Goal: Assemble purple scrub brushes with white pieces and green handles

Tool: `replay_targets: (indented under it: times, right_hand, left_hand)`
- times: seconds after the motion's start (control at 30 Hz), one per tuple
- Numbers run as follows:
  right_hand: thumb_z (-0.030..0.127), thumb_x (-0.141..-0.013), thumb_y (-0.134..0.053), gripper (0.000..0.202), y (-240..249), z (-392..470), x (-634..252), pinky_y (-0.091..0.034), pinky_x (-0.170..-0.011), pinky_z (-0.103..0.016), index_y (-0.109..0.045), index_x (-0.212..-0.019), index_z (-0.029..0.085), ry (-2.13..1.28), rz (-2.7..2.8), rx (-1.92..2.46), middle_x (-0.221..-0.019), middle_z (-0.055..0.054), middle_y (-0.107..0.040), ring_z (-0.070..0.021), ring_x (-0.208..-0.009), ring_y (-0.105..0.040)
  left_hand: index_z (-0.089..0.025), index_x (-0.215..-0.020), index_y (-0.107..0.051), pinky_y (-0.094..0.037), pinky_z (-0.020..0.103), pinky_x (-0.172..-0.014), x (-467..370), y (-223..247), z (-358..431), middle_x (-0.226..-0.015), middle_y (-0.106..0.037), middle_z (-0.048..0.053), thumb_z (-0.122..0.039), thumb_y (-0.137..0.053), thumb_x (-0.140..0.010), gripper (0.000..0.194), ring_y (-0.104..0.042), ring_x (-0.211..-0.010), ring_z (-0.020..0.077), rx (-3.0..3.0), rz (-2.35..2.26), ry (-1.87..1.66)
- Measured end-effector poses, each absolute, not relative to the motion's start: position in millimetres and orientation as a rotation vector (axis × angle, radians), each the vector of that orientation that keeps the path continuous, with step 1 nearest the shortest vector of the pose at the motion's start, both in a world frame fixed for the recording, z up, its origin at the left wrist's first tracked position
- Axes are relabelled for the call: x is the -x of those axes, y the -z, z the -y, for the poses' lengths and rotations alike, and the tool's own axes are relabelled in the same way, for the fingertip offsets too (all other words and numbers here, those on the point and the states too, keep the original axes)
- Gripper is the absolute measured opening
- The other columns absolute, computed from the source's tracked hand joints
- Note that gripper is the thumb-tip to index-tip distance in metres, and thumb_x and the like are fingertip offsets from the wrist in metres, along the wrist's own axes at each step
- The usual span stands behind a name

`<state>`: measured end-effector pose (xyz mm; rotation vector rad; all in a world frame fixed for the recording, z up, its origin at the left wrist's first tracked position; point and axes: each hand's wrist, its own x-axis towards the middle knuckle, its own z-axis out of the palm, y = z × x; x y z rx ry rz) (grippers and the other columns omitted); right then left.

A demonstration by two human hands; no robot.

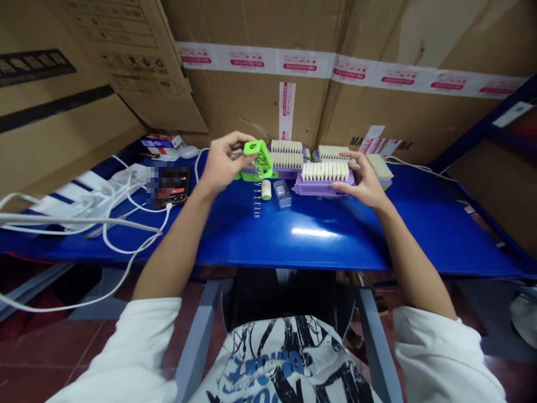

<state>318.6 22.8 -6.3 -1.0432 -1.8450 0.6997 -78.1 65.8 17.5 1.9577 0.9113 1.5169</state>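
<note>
So the left hand is up off the table, fingers curled around a bright green plastic jig. It's pinched between thumb and fingertips at the top end, while the bottom of the thing looks like it sits on or just above the blue table. It's a blocky frame with open gaps in it, glossy like molded plastic. Holding it by the top like that probably keeps the open face turned toward the person.

The right hand is spread out, fingers extended and resting along the right end of a purple tray, not really clamped on it, more like steadying it. That tray has a perforated-looking side and carries a neat row of cream-colored little cylinders standing upright, packed tight like a comb. My guess is they're lined up that way so one can be picked at a time.

Between the hands, on the bare table, there's a single cream cylinder lying loose, a small clear plastic piece just beside it, and a thin metal spring stretched out toward the near edge.

Behind are more purple trays with the same cream rows. Off to the left there's a phone with its screen lit and a tangle of white cables. Taped cardboard boxes wall in the back. The tabletop is shiny enough to catch a glare.
</note>
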Motion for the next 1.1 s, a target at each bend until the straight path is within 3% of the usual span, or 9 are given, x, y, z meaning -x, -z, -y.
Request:
replay_targets:
  times: [0.1, 0.2, 0.4, 0.5, 0.67, 0.83, 0.97, 1.03, 1.1]
  right_hand:
    - [0.075, -0.068, -0.101, 0.102, 8, -23, -325, -0.063, -0.111, -0.054, -0.057, -0.150, 0.032, -0.699, 1.919, 1.090, -0.117, -0.006, -0.077, -0.0340, -0.111, -0.077]
    - [0.072, -0.074, -0.098, 0.097, 11, -23, -327, -0.059, -0.117, -0.057, -0.058, -0.152, 0.030, -0.727, 1.995, 1.084, -0.133, -0.010, -0.076, -0.0362, -0.124, -0.075]
    - [0.066, -0.086, -0.092, 0.084, 6, -11, -311, -0.043, -0.132, -0.071, -0.062, -0.158, 0.034, -0.571, 2.169, 1.078, -0.161, -0.012, -0.065, -0.0429, -0.154, -0.058]
    - [0.060, -0.095, -0.087, 0.081, 2, 4, -290, -0.036, -0.137, -0.067, -0.055, -0.166, 0.042, -0.521, 2.091, 0.896, -0.171, -0.008, -0.057, -0.0375, -0.163, -0.049]
    - [0.059, -0.086, -0.096, 0.095, 3, 21, -259, -0.044, -0.134, -0.061, -0.052, -0.170, 0.047, -0.808, 2.137, 0.572, -0.171, -0.005, -0.059, -0.0359, -0.158, -0.056]
    - [0.045, -0.081, -0.101, 0.083, -4, 20, -275, -0.050, -0.130, -0.057, -0.068, -0.157, 0.042, -0.908, 1.943, 0.625, -0.159, -0.004, -0.070, -0.0352, -0.148, -0.066]
    - [0.046, -0.082, -0.100, 0.076, -24, 10, -321, -0.047, -0.134, -0.058, -0.072, -0.152, 0.041, -0.882, 1.770, 0.785, -0.159, -0.003, -0.069, -0.0367, -0.153, -0.061]
    - [0.045, -0.081, -0.101, 0.077, -32, 4, -349, -0.047, -0.134, -0.060, -0.071, -0.151, 0.043, -0.864, 1.768, 0.906, -0.160, -0.002, -0.067, -0.0373, -0.153, -0.060]
    - [0.045, -0.078, -0.102, 0.075, -35, 0, -375, -0.048, -0.133, -0.058, -0.074, -0.148, 0.041, -0.889, 1.813, 1.033, -0.159, -0.003, -0.068, -0.0371, -0.150, -0.063]
  left_hand:
    - [-0.023, -0.107, -0.077, -0.067, 0.032, -0.075, 44, 1, -63, -0.098, -0.080, 0.005, -0.058, -0.099, -0.075, 0.052, -0.079, -0.090, 0.0225, -1.553, -0.737, -1.527]
    - [-0.020, -0.103, -0.077, -0.068, 0.033, -0.067, 24, 8, -51, -0.092, -0.078, 0.006, -0.053, -0.103, -0.071, 0.053, -0.078, -0.082, 0.0229, -1.334, -0.659, -1.425]
    - [-0.016, -0.088, -0.069, -0.075, 0.039, -0.075, 9, 3, -21, -0.088, -0.076, 0.006, -0.047, -0.106, -0.069, 0.052, -0.078, -0.083, 0.0224, -1.105, -0.636, -1.332]
    - [-0.017, -0.084, -0.064, -0.075, 0.039, -0.075, -6, 10, -5, -0.088, -0.074, 0.003, -0.050, -0.105, -0.072, 0.054, -0.078, -0.083, 0.0214, -1.147, -0.635, -1.217]
    - [-0.019, -0.086, -0.062, -0.069, 0.031, -0.066, -21, 20, 13, -0.085, -0.069, 0.000, -0.057, -0.098, -0.080, 0.054, -0.072, -0.074, 0.0162, -1.388, -0.621, -1.120]
    - [-0.020, -0.115, -0.079, -0.067, 0.043, -0.095, -9, 20, -1, -0.115, -0.079, 0.011, -0.047, -0.074, -0.106, 0.029, -0.078, -0.105, 0.0249, -2.028, -0.578, -1.296]
    - [-0.019, -0.159, -0.059, -0.050, 0.065, -0.124, -7, 27, -23, -0.157, -0.066, 0.021, -0.046, -0.073, -0.106, 0.061, -0.060, -0.149, 0.0394, -2.728, -0.641, -1.167]
    - [-0.016, -0.165, -0.050, -0.043, 0.069, -0.129, -9, 32, -33, -0.166, -0.057, 0.026, -0.048, -0.074, -0.105, 0.073, -0.050, -0.158, 0.0434, -2.944, -0.632, -0.947]
    - [-0.013, -0.159, -0.054, -0.045, 0.066, -0.127, -7, 34, -42, -0.158, -0.062, 0.026, -0.044, -0.074, -0.105, 0.066, -0.055, -0.154, 0.0431, -3.053, -0.618, -0.782]
